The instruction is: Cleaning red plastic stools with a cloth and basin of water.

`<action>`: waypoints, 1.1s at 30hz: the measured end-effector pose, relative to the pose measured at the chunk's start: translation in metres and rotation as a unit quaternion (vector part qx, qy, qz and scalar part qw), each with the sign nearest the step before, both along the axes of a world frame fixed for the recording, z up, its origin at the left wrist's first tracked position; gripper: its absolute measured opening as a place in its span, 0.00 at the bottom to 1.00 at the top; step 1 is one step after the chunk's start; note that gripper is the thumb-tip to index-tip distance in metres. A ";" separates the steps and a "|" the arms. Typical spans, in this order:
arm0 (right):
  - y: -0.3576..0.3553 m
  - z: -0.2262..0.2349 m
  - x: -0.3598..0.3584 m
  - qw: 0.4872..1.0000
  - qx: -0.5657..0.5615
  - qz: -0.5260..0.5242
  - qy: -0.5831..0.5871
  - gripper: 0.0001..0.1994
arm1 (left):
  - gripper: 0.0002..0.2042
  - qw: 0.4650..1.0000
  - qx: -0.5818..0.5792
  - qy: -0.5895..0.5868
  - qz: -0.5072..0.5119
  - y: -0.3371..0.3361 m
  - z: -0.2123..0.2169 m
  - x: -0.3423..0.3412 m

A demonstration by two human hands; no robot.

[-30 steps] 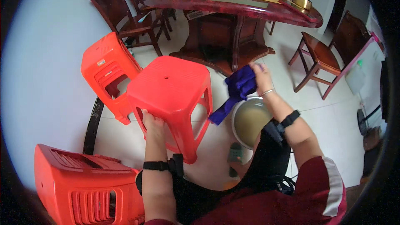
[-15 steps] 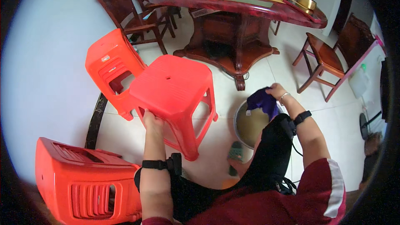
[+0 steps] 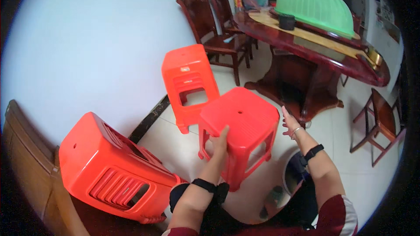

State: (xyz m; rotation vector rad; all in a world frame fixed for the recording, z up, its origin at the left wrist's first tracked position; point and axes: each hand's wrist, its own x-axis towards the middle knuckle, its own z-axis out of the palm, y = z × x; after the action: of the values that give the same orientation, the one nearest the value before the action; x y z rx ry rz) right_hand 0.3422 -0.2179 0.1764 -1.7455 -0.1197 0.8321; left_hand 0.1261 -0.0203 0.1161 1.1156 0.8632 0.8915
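Note:
A red plastic stool (image 3: 251,116) stands upright on the floor in front of me. My left hand (image 3: 219,140) grips the near left edge of its seat, the thumb lying on top. Beyond the seat's right side, my right hand (image 3: 290,124) is held up empty, its fingers apart. Below it, partly behind my right forearm and knee, a bucket (image 3: 285,175) stands on the floor. Dark purple cloth (image 3: 296,168) shows inside it, though its lower part is hidden.
Another red stool (image 3: 189,81) stands by the wall. Red stools (image 3: 124,170) lie tipped on their side at my left, next to brown wooden furniture (image 3: 37,170). A round dark table (image 3: 302,46) bears a green food cover (image 3: 313,8). Wooden chairs (image 3: 227,43) surround it.
My right hand has let go of the purple cloth, which is now in the bucket, and has risen toward the stool. My view has swung left; my left hand still holds the stool.

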 end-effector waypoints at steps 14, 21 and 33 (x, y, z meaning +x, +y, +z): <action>-0.073 -0.028 -0.006 0.941 0.260 0.108 0.190 0.32 | 0.41 0.984 0.091 -0.100 -0.115 -0.084 0.104 -0.040; -0.064 0.034 -0.038 0.860 0.484 0.080 0.137 0.24 | 0.46 0.939 0.322 0.001 -0.120 -0.091 0.212 -0.086; 0.143 0.201 -0.040 0.827 0.539 0.149 0.066 0.24 | 0.39 0.862 0.502 0.071 -0.001 0.121 0.295 -0.087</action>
State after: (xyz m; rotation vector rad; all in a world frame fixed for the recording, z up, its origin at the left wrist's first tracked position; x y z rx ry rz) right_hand 0.3020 -0.0746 0.3778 -0.5915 -0.6526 0.8493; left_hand 0.0394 0.1002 0.4111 2.1011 0.4740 1.3184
